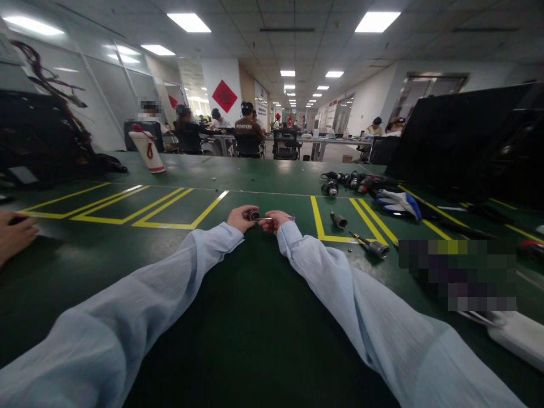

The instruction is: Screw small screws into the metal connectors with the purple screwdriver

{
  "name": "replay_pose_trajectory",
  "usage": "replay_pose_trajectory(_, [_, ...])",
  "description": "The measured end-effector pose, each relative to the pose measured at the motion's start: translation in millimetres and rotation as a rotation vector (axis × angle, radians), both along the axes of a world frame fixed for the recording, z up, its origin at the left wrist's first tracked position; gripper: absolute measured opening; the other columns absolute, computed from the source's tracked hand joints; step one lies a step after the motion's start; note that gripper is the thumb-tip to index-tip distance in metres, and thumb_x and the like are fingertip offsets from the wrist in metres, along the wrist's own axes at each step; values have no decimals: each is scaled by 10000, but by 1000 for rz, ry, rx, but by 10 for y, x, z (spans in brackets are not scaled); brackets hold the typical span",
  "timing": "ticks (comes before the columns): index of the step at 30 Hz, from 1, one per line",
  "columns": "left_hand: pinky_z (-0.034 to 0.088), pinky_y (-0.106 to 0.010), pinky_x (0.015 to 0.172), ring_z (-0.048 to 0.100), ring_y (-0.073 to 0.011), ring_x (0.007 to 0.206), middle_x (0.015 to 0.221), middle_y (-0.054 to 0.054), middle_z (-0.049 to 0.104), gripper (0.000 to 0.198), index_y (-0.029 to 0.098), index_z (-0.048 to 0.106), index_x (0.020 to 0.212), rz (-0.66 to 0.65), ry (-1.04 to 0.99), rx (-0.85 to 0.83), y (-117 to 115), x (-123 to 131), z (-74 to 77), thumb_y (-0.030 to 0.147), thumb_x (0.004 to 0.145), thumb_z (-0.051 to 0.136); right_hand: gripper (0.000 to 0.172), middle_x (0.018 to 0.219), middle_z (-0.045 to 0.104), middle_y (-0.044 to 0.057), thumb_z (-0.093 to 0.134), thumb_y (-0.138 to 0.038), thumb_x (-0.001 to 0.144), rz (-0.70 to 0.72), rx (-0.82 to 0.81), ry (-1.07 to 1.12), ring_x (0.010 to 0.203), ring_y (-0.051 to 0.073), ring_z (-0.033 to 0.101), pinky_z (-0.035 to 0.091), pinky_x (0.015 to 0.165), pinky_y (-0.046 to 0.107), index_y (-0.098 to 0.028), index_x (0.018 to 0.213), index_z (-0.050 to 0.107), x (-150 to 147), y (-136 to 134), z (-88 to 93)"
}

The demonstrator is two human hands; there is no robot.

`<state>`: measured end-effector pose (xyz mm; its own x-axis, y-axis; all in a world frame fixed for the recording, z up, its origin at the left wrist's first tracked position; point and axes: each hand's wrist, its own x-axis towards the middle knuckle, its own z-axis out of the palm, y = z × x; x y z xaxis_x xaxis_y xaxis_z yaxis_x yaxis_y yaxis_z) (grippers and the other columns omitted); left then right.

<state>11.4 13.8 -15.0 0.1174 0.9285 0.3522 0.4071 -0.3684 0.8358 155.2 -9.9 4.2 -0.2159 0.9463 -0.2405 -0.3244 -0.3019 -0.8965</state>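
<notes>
My two arms in pale blue sleeves stretch forward over a dark green table. My left hand is closed around a small dark cylindrical metal part. My right hand is closed on a thin tool whose tip points into that part, its purple end showing past my fingers. The two hands almost touch above the table. To the right lie a short metal cylinder and a longer dark tool.
Yellow lines mark boxes on the table. A white cup stands far left, dark tool bodies and a white-blue glove far right, with black cases behind. Another person's hand rests at the left edge. People sit at desks behind.
</notes>
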Motion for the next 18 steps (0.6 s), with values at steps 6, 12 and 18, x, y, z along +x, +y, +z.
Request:
replay_pose_trajectory(6, [458,-304,752,561,-198,839,923,-82,590,351,154,629,876,34,280,241,34,-20,-42,254,542,662,182,364,521,-77,371,-43,787,-49,32,8,316,72,475,408,423,173,-192,683,378,3,1,-35])
replay_pose_trajectory(12, [419,-359,765,550,-213,796,813,-56,603,312,153,544,801,-16,507,316,92,-25,-55,305,548,644,209,341,503,-76,381,-40,782,-41,68,21,319,76,477,403,407,171,-192,638,390,4,67,-121])
replay_pose_trajectory(18, [393,-252,554,482,-132,597,678,16,511,327,175,419,778,-55,398,236,134,-2,-127,402,598,571,195,354,521,-65,403,-47,775,-8,116,25,337,82,503,438,417,186,-179,632,416,33,116,-174])
